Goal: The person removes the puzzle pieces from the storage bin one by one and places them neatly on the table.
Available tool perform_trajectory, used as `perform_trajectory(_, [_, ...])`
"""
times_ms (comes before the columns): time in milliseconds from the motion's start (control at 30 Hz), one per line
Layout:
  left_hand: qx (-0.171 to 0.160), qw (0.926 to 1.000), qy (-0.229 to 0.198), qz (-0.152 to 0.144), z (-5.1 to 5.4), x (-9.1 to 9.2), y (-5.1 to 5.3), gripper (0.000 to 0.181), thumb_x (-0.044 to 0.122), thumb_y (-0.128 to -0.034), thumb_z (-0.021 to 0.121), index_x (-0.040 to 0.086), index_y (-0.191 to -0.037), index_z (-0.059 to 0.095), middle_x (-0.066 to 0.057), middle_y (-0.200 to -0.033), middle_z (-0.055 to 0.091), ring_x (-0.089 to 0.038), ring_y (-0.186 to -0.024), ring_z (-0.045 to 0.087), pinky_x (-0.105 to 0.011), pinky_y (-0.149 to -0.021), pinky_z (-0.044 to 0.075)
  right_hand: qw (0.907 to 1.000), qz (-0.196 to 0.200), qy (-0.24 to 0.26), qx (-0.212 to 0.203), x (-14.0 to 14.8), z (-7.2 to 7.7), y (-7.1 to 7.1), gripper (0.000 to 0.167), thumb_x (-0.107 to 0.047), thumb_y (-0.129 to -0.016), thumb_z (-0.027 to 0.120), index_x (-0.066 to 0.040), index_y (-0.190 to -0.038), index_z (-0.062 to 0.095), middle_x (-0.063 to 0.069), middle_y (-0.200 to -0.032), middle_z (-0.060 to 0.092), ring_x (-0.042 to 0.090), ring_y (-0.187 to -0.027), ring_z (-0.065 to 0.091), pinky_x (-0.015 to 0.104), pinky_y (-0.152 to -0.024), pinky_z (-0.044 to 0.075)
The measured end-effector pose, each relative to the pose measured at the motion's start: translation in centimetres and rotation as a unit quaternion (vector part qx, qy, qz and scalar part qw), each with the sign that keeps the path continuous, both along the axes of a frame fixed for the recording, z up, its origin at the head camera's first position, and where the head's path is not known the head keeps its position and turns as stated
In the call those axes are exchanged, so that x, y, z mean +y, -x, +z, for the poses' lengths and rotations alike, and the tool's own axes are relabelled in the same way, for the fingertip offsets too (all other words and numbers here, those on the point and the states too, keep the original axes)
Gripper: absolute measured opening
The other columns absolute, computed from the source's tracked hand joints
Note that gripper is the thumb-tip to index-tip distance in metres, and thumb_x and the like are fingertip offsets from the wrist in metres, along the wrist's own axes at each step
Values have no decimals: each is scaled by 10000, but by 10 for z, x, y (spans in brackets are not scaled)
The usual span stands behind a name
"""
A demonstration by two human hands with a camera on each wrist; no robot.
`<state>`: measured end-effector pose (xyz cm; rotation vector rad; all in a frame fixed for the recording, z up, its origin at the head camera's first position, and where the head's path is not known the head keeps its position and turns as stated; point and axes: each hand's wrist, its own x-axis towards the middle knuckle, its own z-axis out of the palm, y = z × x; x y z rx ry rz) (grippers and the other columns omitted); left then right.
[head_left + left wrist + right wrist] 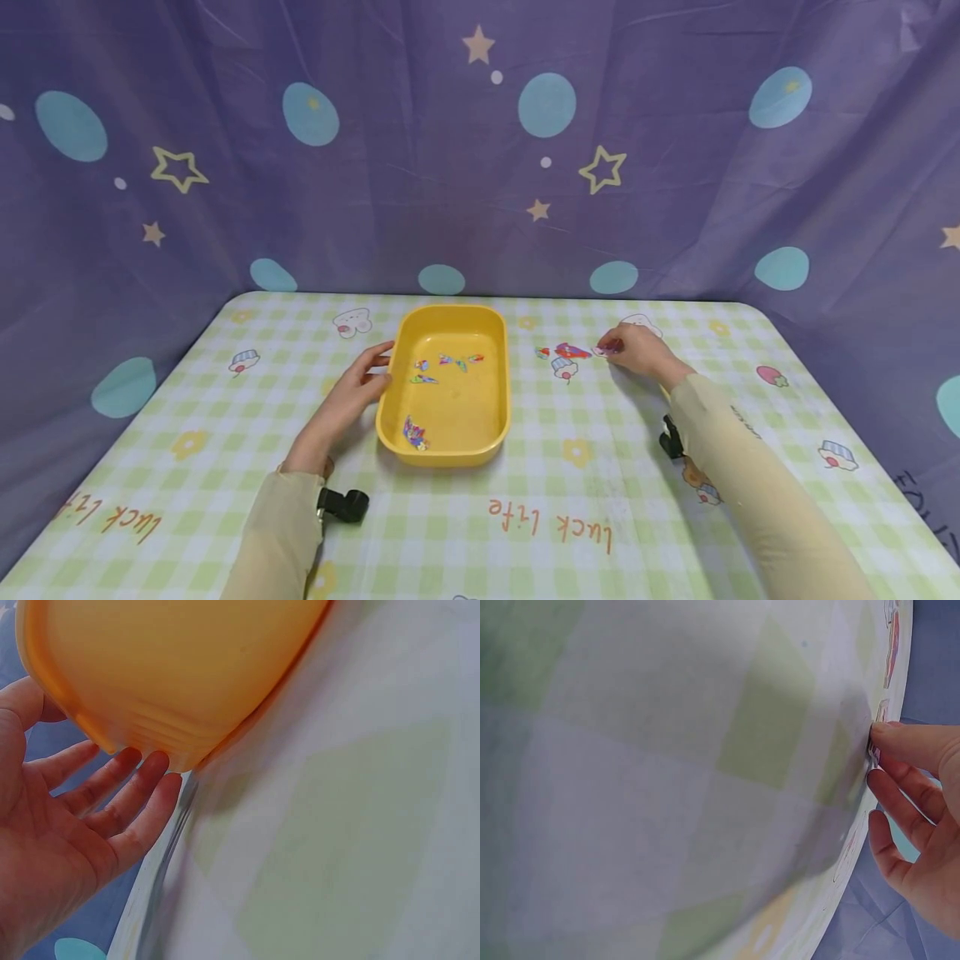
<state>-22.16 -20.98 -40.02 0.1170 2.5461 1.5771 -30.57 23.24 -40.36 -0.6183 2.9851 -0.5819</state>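
Note:
My left hand (350,402) rests against the left side of a yellow plastic tray (444,457). In the left wrist view its fairly straight fingers (124,791) touch the tray's outer wall. Inside the tray lie small multicoloured pieces (423,379) and a small cluster of such pieces (414,433) near the front left corner. At the right, my right hand (641,350) pinches a small purple patterned piece (604,352) between thumb and fingertips, at the tabletop; the fingers partly hide it. Just left of it lie a red and purple piece (572,351) and a smaller multicoloured piece (542,353).
A green and white checked cloth (525,500) with printed cakes, flowers and lettering covers the table. Behind the table's far edge hangs a purple curtain (420,167) with stars and blue ovals. Black camera mounts (345,505) sit at the wrists.

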Motion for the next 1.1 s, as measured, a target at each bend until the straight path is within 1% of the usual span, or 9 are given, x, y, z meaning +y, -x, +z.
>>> perform_trajectory(33, [-5, 10000, -37, -22, 3, 1, -2, 557, 242, -909, 456, 236, -1430, 262, -131, -1378, 366, -315, -1162, 455, -448, -907, 432, 10000, -3, 11, -5, 0, 0, 0, 216, -38, -769, 641, -40, -979, 693, 101, -899, 643, 245, -849, 588, 415, -781, 457])
perform_trajectory(133, [18, 9999, -69, -72, 3, 1, -2, 561, 237, -911, 455, 225, -1435, 255, -140, -1382, 360, -316, -1161, 454, -442, -904, 436, 10000, -25, 36, -13, 0, 1, -1, 215, -37, -769, 643, -47, -978, 694, 102, -904, 638, 243, -845, 583, 409, -770, 457])
perform_trajectory(233, [49, 9999, -86, -92, 2, 0, -1, 560, 225, -910, 454, 216, -1434, 257, -146, -1378, 363, -319, -1157, 459, -440, -900, 440, 10000, -46, 68, 54, 0, 1, -1, 229, -44, -767, 647, -46, -992, 687, 110, -926, 633, 249, -853, 576, 407, -771, 453])
perform_trajectory(267, [68, 9999, -59, -83, -1, -1, 0, 558, 237, -908, 456, 231, -1431, 261, -136, -1376, 368, -312, -1156, 462, -435, -898, 442, 9999, -35, 66, 96, 0, 1, -1, 235, -48, -767, 647, -41, -999, 682, 119, -935, 630, 257, -858, 575, 411, -774, 451])
perform_trajectory(333, [79, 9999, -39, -59, -2, -1, 1, 553, 237, -907, 456, 237, -1427, 269, -130, -1369, 375, -311, -1152, 465, -436, -895, 443, 9998, -35, 64, 164, -1, 2, -1, 249, -61, -769, 653, -35, -1016, 673, 131, -962, 620, 271, -878, 570, 416, -783, 448])
perform_trajectory(500, [25, 10000, 5, -25, 0, -1, 0, 555, 249, -908, 458, 248, -1428, 265, -125, -1376, 365, -310, -1162, 454, -444, -905, 434, 9998, -45, -2, 168, -7, 10, -2, 273, -114, -794, 655, -42, -1057, 659, 143, -1038, 594, 289, -931, 560, 424, -797, 449])
perform_trajectory(633, [5, 10000, -31, -50, 0, -1, -1, 558, 250, -911, 457, 247, -1431, 257, -131, -1385, 354, -313, -1170, 445, -449, -913, 426, 9998, 1, -101, 150, -17, 19, 0, 280, -135, -805, 631, -58, -1074, 655, 129, -1054, 591, 276, -946, 554, 413, -788, 453])
perform_trajectory(867, [26, 10000, -36, -60, 0, -1, 0, 554, 256, -914, 457, 251, -1431, 256, -129, -1383, 356, -310, -1170, 445, -448, -915, 425, 9988, 375, -126, 274, -36, 30, 4, 276, -130, -799, 621, -44, -1060, 653, 104, -995, 633, 263, -923, 571, 400, -796, 447])
perform_trajectory(1100, [45, 10000, -19, -78, -1, -2, 1, 552, 256, -914, 456, 239, -1430, 259, -134, -1378, 362, -318, -1168, 447, -448, -912, 427, 9983, 509, -199, 211, -56, 42, 3, 284, -164, -809, 641, -63, -1073, 651, 90, -1002, 644, 234, -925, 582, 390, -809, 455])
